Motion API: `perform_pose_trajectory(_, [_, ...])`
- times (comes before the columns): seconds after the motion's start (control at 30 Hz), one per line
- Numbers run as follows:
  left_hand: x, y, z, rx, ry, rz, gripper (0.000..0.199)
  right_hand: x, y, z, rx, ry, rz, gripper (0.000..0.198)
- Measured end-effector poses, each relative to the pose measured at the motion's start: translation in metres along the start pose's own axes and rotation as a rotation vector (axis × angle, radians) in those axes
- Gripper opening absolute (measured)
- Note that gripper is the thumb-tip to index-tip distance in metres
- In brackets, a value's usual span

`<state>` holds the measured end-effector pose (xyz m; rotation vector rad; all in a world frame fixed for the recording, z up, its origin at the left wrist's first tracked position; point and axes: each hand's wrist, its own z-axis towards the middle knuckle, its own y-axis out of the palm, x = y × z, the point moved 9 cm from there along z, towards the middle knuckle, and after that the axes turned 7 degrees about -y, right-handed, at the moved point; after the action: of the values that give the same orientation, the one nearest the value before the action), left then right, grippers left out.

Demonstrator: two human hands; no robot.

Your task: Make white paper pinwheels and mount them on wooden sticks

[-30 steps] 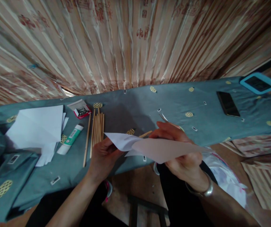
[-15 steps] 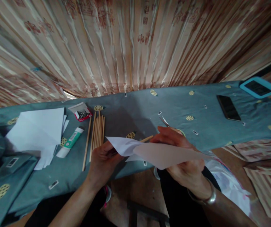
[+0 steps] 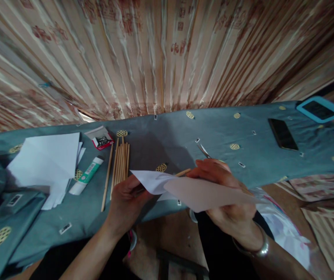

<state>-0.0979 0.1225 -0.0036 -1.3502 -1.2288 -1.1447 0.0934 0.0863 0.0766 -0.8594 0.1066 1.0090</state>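
Note:
Between my hands, above the table's near edge, is a white sheet of paper (image 3: 204, 193), bent and curling. My left hand (image 3: 129, 198) pinches its left corner between thumb and fingers. My right hand (image 3: 225, 194) grips the right part, with fingers behind it and the thumb side below; the paper partly hides them. The tip of a wooden stick (image 3: 183, 172) shows behind the paper near my right fingers; I cannot tell whether it is held or lying on the table. Beyond my right hand lies a pair of scissors (image 3: 204, 151), its handles mostly covered.
Left of my hands are a bundle of wooden sticks (image 3: 121, 159), a green-and-white glue stick (image 3: 87, 175), a small red box of metal pieces (image 3: 100, 139) and stacked white paper (image 3: 50, 155). A phone (image 3: 282, 134) and a blue-framed tablet (image 3: 320, 109) lie at the right.
My right hand has shifted slightly to the right and covers more of the scissors' handles. The paper stays in both hands, its bend slightly altered.

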Motion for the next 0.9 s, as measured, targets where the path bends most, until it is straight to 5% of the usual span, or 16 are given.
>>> perform_pose_trajectory(0.43, [0.034, -0.009, -0.01, 0.063, 0.346, 0.328, 0.011, 0.007, 0.0, -0.002, 0.001, 0.063, -0.044, 0.051])
perform_pose_trajectory(0.9, [0.03, -0.011, -0.015, 0.049, 0.332, 0.365, 0.013, 0.008, 0.01, -0.005, -0.087, 0.025, 0.06, 0.041])
